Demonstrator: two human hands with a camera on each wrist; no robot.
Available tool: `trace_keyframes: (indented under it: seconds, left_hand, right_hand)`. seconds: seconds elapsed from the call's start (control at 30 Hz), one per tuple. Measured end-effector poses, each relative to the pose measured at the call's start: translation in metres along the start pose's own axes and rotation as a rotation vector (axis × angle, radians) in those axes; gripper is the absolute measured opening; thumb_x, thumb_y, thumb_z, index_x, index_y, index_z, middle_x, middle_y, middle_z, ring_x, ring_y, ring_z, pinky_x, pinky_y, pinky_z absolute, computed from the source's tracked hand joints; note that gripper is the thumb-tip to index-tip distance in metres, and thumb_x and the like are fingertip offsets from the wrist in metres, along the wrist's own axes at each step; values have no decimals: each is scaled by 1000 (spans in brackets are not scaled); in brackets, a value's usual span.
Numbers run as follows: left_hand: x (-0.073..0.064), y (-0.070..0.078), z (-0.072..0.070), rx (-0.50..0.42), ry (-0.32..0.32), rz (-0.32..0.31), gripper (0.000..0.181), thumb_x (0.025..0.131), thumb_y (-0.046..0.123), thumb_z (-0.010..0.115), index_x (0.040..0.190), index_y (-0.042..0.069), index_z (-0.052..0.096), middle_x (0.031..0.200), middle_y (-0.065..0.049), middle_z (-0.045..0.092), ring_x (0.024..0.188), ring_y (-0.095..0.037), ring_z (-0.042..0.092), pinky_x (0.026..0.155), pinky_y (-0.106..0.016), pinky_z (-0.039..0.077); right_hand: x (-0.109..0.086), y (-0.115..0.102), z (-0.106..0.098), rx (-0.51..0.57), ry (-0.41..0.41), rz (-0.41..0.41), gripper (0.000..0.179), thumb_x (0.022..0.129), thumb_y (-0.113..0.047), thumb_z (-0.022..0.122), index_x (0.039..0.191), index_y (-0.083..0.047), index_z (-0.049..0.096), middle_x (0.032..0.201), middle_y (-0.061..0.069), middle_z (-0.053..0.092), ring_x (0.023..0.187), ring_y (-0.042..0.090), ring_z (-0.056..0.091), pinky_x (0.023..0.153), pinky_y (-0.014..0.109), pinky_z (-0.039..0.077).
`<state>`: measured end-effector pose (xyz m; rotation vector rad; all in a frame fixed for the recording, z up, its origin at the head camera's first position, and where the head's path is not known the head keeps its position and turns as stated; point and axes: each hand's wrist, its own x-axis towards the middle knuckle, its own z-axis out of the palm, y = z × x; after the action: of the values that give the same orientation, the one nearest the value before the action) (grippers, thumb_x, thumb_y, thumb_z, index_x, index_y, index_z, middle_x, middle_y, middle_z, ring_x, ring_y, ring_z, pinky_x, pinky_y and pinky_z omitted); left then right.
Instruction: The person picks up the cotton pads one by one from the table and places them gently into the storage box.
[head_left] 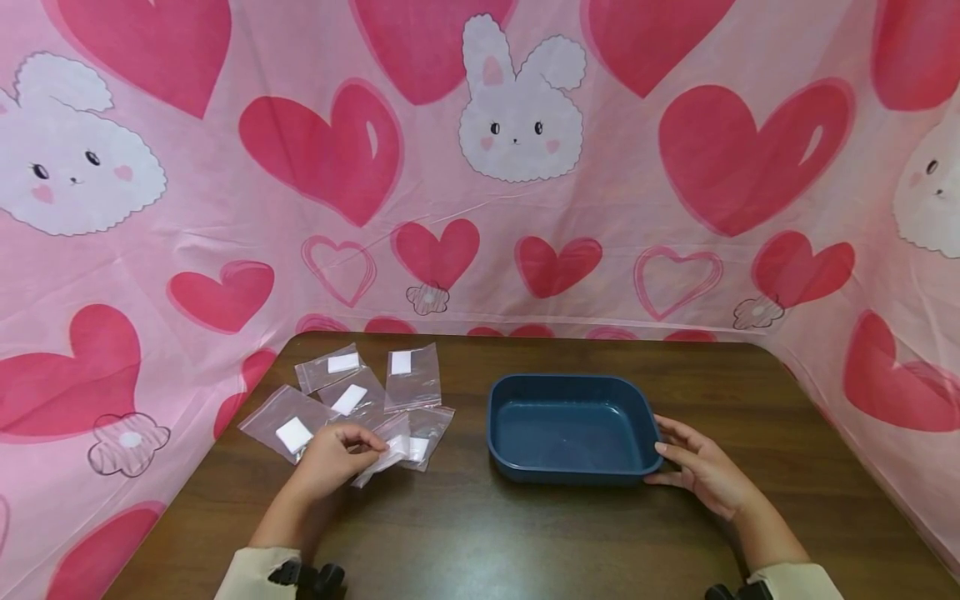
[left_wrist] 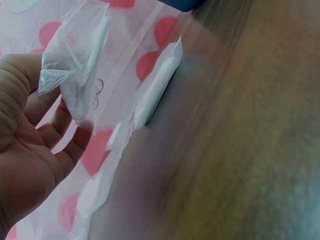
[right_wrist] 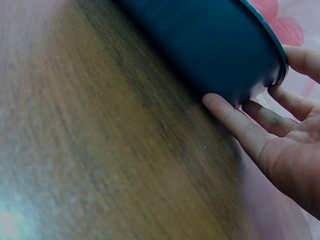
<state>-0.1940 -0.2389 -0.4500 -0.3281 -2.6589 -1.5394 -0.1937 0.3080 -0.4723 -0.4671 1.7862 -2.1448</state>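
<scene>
In my left hand (head_left: 336,458), thumb and fingers pinch a small clear plastic zip bag (left_wrist: 75,60), lifted off the table. Something white shows inside it, its kind unclear through the creased film. Several similar clear bags (head_left: 415,385), each with a white rectangular piece, lie around and beyond that hand, some overlapping. To their right stands a dark blue rectangular tub (head_left: 570,477) with rounded corners; nothing shows inside. My right hand (head_left: 705,475) touches the tub's right end, its fairly straight fingers (right_wrist: 240,125) spread along the outer wall and rim.
Both bags and tub rest on a brown wood-grain table (head_left: 480,533). A pink cloth (head_left: 510,208) with hearts and rabbits hangs behind the table and along its sides.
</scene>
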Motion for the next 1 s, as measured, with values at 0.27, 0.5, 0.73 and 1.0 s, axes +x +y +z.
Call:
trace_keyframes:
  seconds: [0.27, 0.5, 0.73, 1.0]
  left_hand:
    - [6, 7, 4, -42, -24, 55, 6, 79, -2, 76, 82, 3, 75, 83, -6, 72, 80, -11, 65, 76, -24, 54]
    - [10, 12, 10, -49, -17, 49, 6, 79, -1, 77, 83, 4, 75, 85, -5, 72, 81, -14, 65, 76, -22, 54]
    - [16, 20, 15, -52, -28, 45, 7, 80, 0, 77, 84, 5, 75, 85, -4, 71, 81, -16, 63, 80, -28, 54]
    - [21, 41, 20, -49, -61, 68, 7, 81, -3, 75, 86, 1, 75, 85, -8, 71, 79, -16, 63, 71, -30, 54]
  right_hand:
    - [0, 0, 0, -4, 18, 20, 41, 104, -5, 42, 145, -8, 41, 130, -3, 53, 110, 22, 61, 85, 53, 52]
    - [0, 0, 0, -16, 23, 24, 44, 104, -6, 42, 147, -4, 36, 130, -2, 52, 110, 22, 60, 85, 53, 52]
    - [-1, 0, 0, -11, 21, 27, 42, 104, -6, 42, 146, -7, 39, 130, -3, 53, 110, 22, 61, 85, 53, 52]
    - [-1, 0, 1, -8, 30, 30, 41, 104, -7, 43, 145, -8, 41, 129, -4, 53, 110, 22, 61, 85, 53, 52]
